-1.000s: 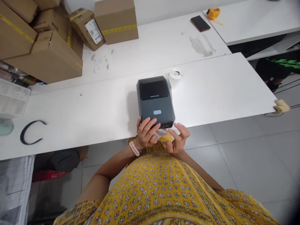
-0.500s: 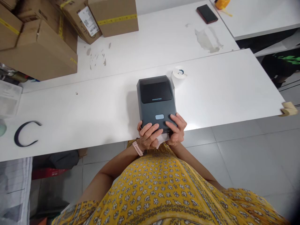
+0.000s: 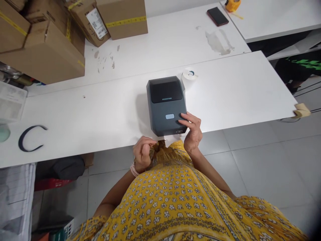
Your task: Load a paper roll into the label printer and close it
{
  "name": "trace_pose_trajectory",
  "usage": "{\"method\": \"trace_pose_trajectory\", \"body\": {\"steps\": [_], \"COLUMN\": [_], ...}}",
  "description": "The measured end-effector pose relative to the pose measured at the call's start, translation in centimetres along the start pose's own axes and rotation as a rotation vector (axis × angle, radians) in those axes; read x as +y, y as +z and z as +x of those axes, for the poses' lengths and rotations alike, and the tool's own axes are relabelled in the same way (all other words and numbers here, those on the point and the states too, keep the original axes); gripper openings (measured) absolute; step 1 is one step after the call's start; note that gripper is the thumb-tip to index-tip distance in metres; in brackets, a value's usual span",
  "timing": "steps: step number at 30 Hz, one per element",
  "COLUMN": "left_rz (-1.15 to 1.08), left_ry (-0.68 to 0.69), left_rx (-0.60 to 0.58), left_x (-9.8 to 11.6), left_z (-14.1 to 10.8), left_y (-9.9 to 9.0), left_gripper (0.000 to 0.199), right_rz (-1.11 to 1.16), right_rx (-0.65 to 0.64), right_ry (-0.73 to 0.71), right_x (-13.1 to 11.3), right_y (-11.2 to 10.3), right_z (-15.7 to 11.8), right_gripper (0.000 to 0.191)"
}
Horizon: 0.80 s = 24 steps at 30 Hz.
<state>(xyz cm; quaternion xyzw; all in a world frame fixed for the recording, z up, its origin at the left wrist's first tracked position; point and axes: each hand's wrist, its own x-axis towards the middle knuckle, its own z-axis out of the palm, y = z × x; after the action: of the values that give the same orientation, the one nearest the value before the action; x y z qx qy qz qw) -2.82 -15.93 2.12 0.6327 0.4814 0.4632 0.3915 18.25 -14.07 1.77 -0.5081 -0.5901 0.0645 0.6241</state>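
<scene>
A dark grey label printer [image 3: 164, 108] lies on the white table [image 3: 105, 117], close to its front edge, with a black window and a light blue button on top. A white paper strip [image 3: 172, 139] hangs from its front end. My right hand [image 3: 193, 130] grips the printer's front right corner, fingers on the top face and thumb hidden. Left of the strip, my left hand [image 3: 143, 151] is off the printer, its fingers loosely bent and apart with nothing visible in them. A roll of white labels [image 3: 189, 79] stands by the printer's far right corner.
Cardboard boxes [image 3: 60, 55] stack up at the back left. A dark headband-like ring [image 3: 23, 138] lies at the left. Further back are a phone [image 3: 217, 16] and an orange tape measure [image 3: 232, 5]. A tan roll [image 3: 301, 110] sits at the table's right corner.
My left hand has let go of the printer and drawn back to the left. The printer sits flatter, slightly further from me. My right hand stays at its corner.
</scene>
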Motion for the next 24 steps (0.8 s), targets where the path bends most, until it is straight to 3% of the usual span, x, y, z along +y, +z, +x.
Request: {"method": "trace_pose_trajectory", "body": {"steps": [4,7,15,22,24], "left_rz": [-0.397,-0.548,-0.504,-0.286,-0.199], "left_ry": [-0.602,-0.778,-0.668,-0.520,-0.440], "left_rx": [-0.375,-0.471,-0.337,-0.481,-0.476], "left_x": [2.3,3.6,3.9,3.0,2.6], "left_z": [0.3,1.4,1.6,1.7,1.6], "left_y": [1.1,2.7,4.8,3.1,2.1], "left_gripper": [0.054,0.058,0.050,0.048,0.046], "right_rz": [-0.026,-0.035,-0.083,-0.290,-0.369], "right_rx": [0.005,-0.010,-0.054,-0.181,-0.219], "right_ry": [0.031,0.023,0.007,-0.117,-0.150], "right_x": [-0.5,-0.4,-0.5,-1.2,-1.6], "right_y": [0.2,0.2,-0.4,0.0,0.1], "right_z": [-0.3,-0.4,-0.2,1.2,1.5], "right_gripper": [0.053,0.050,0.046,0.046,0.043]}}
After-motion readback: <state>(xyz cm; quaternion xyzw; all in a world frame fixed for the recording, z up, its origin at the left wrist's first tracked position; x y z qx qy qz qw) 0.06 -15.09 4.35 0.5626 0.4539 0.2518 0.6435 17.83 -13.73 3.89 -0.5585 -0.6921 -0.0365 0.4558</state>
